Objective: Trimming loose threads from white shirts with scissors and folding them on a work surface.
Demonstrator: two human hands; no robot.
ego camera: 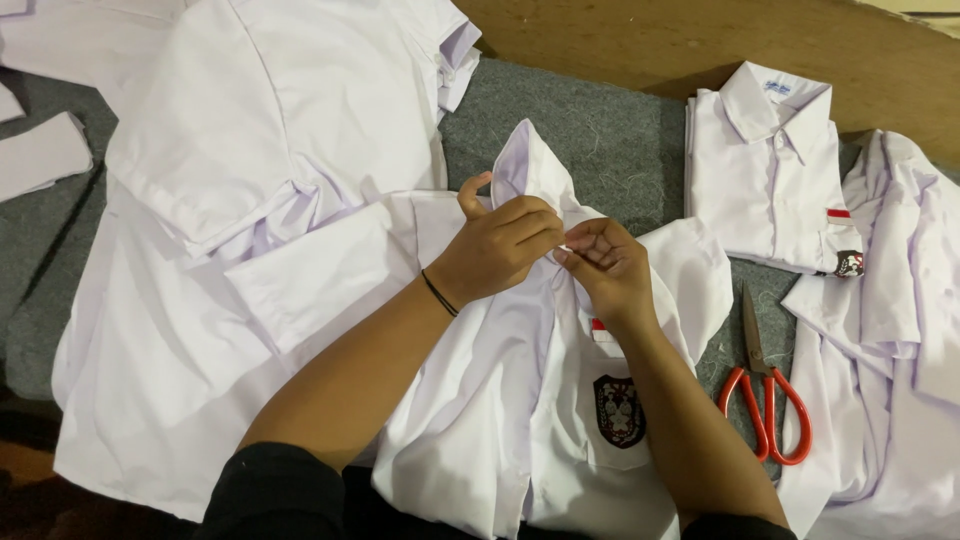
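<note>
- Both hands meet at the collar of the shirt (560, 400), which lies front-up at the bench's near middle.
- Left hand (497, 245) is clenched on the placket edge, thumb raised; right hand (608, 262) pinches the opposite edge, fingers (580, 252) tight (possibly on a button, too small to tell).
- The shirt's long axis runs from the person up toward the collar (528, 165).
- Scissors (765, 395) lie to the right, nearer the right hand.
- A folded shirt (770, 170) sits beyond; loose shirts (270, 130) crowd left; grey felt (610, 130) shows above.
</note>
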